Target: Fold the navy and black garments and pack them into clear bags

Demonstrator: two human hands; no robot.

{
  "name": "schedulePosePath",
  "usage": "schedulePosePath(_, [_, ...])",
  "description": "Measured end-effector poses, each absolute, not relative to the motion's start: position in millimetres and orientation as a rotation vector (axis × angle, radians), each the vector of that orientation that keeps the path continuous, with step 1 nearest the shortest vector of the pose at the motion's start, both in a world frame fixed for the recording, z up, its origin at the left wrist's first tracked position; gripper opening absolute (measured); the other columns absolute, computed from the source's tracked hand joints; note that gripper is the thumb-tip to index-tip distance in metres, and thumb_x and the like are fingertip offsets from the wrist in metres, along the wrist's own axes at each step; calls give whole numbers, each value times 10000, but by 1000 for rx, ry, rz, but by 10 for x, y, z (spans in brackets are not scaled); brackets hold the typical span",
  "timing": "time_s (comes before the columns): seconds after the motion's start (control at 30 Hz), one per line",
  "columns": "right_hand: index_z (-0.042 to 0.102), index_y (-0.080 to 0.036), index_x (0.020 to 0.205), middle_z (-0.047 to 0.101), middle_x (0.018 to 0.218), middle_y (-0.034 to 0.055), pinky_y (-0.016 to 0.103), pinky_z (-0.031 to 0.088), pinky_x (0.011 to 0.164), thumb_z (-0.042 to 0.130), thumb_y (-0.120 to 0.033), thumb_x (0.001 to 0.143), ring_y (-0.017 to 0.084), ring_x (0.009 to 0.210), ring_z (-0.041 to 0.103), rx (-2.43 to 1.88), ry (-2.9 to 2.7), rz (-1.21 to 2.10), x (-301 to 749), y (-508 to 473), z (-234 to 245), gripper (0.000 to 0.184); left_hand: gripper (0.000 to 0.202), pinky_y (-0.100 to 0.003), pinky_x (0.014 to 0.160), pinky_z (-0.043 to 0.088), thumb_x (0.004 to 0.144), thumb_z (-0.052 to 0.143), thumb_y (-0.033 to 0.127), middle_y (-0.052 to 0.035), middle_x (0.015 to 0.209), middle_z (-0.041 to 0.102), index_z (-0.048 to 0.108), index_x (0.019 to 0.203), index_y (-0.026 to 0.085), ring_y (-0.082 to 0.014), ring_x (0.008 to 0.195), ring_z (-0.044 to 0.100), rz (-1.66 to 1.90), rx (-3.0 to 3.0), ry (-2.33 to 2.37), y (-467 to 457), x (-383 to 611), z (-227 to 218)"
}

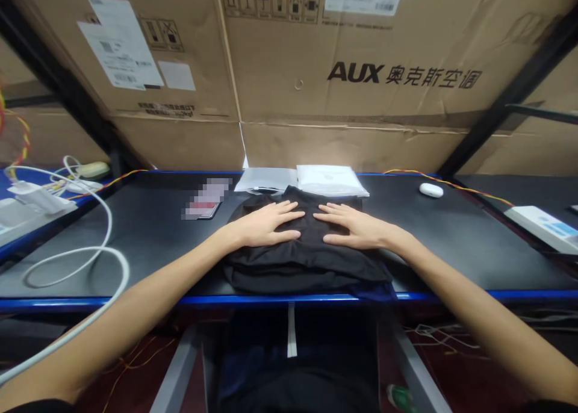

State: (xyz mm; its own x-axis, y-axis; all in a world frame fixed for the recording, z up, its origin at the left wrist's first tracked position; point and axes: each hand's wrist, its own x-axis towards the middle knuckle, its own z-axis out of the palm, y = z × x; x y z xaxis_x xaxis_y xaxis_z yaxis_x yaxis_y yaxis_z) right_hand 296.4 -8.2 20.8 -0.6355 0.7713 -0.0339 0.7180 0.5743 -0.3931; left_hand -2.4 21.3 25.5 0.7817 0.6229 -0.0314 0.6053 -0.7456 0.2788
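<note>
Looping across the left of the black table [149, 232] is one white cable [108, 253], with one phone [206, 209] beside it. The left hand [266, 223] and right hand [356, 226] lie flat, fingers spread, gripping nothing, on one folded black garment [302, 262] at the front edge. Two white packets [332, 180] sit just behind it, and one small white case [430, 189] lies well to the right.

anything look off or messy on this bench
Only the white cable on the left: it loops loosely over the table and trails off the front edge. The folded black garment sits squarely under the left hand and right hand, both flat.
</note>
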Motion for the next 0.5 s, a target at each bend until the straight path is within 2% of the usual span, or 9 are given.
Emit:
schedulePosePath(0.13, [427, -324, 1553, 288, 1671, 27, 536, 191, 1269, 548, -713, 905, 328, 1550, 215, -1255, -2655, 557, 2973, -76, 207, 765, 624, -407, 1259, 230, 1004, 444, 612, -74, 1646, 331, 471, 1525, 269, -260, 1537, 293, 153, 2738, 937, 230, -20, 275])
schedulePosePath(0.23, [442, -313, 1547, 299, 1666, 40, 537, 198, 1268, 553, -712, 902, 332, 1547, 223, -1265, -2653, 562, 2973, -76, 213, 767, 508, -363, 1193, 361, 1018, 443, 549, -75, 1491, 566, 638, 1371, 239, -237, 1394, 515, 337, 2782, 915, 306, -42, 308])
schedulePosePath(0.3, [457, -299, 1541, 304, 1662, 53, 545, 200, 1266, 554, -712, 900, 338, 1545, 229, -1263, -2651, 567, 2970, -78, 221, 769, 422, -354, 1140, 428, 1008, 474, 474, -65, 1355, 676, 704, 1263, 229, -223, 1278, 610, 530, 2782, 935, 402, -82, 329])
schedulePosePath(0.4, [468, -298, 1535, 317, 1657, 56, 554, 205, 1263, 563, -712, 894, 344, 1541, 239, -1260, -2643, 566, 2969, -81, 231, 768, 358, -374, 1133, 446, 949, 527, 361, -72, 1297, 706, 726, 1205, 208, -233, 1244, 629, 792, 2759, 1080, 601, -182, 332])
schedulePosePath(0.5, [460, -298, 1539, 318, 1659, 56, 538, 209, 1265, 549, -718, 899, 331, 1543, 239, -1270, -2657, 559, 2971, -80, 239, 771, 377, -398, 1168, 415, 886, 559, 278, -83, 1338, 683, 719, 1218, 199, -252, 1303, 592, 835, 2717, 1322, 805, -293, 298])
